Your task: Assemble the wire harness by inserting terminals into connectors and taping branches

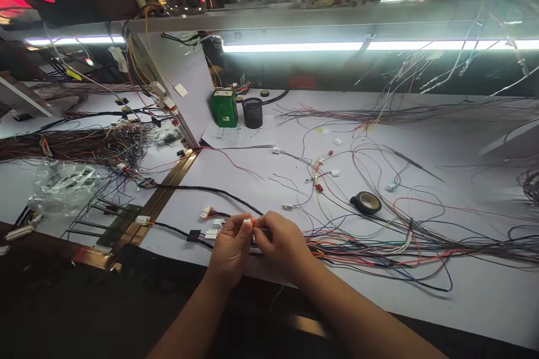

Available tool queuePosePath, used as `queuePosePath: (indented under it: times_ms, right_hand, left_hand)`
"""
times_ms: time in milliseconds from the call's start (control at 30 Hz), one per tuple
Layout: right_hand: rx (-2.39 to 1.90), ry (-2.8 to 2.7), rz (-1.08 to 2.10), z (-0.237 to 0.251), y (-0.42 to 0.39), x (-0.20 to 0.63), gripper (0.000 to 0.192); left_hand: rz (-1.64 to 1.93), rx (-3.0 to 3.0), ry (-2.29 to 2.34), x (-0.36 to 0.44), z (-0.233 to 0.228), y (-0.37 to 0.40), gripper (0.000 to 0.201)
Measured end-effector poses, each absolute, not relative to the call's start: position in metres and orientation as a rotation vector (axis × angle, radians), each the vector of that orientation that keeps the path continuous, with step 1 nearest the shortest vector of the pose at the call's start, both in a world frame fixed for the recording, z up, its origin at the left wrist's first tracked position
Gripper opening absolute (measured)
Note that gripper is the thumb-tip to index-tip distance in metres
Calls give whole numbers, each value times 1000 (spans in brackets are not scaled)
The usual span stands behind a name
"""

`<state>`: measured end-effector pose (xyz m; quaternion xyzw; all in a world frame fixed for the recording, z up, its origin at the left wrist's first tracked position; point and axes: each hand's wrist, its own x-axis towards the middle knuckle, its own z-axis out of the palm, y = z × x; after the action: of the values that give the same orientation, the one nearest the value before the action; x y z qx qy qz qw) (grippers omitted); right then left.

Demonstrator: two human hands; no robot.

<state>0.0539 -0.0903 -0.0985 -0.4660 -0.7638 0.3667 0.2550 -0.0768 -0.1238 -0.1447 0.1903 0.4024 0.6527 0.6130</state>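
While both hands meet near the front edge of the surface [497, 308], a small white-and-orange connector [248, 221] sits between them, raised at the fingertips. The left hand [229, 247] has its grip pinched on the white part, thumb against forefinger. The right hand [282, 238] brings bent fingers to the orange side; whether its grip clasps the housing or a wire cannot be made out.

The step in hand looks like fine fingertip work on this connector, and the next move seems to call for a steady left pinch and small, precise right-hand motions.

Just beside the left hand lie a boxy white plug [211, 234], hard and plastic-looking, and a square black connector [193, 235]. Beyond them, a multi-pin white connector [206, 212] ends a short fan of coloured wires, and a smooth black sleeved cable [206, 188] curves leftward. To the right spread thin, glossy loose wires [379, 249] in a tangled bundle, near a roll of black tape [357, 202] with a tan core. Farther back stand an upright green box [224, 109] and a round black mesh cup [253, 113].
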Motion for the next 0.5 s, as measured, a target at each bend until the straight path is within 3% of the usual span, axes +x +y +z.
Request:
queuePosePath:
  times_ms: [133, 300, 367, 500]
  right_hand:
    - [-1199, -2108, 982, -89, -67, 85, 13]
    - [-1630, -2040, 481, -106, -23, 151, 28]
    - [-1685, -2066, 623, -113, -18, 164, 35]
    - [-1448, -1747, 1230, -97, -27, 162, 35]
  left_hand:
    - [1500, 443, 949, -76, -142, -124, 21]
    - [1512, 410, 931, -77, -141, -123, 17]
    - [1517, 404, 927, -77, -141, -123, 17]
    - [1530, 385, 930, -75, -138, -123, 19]
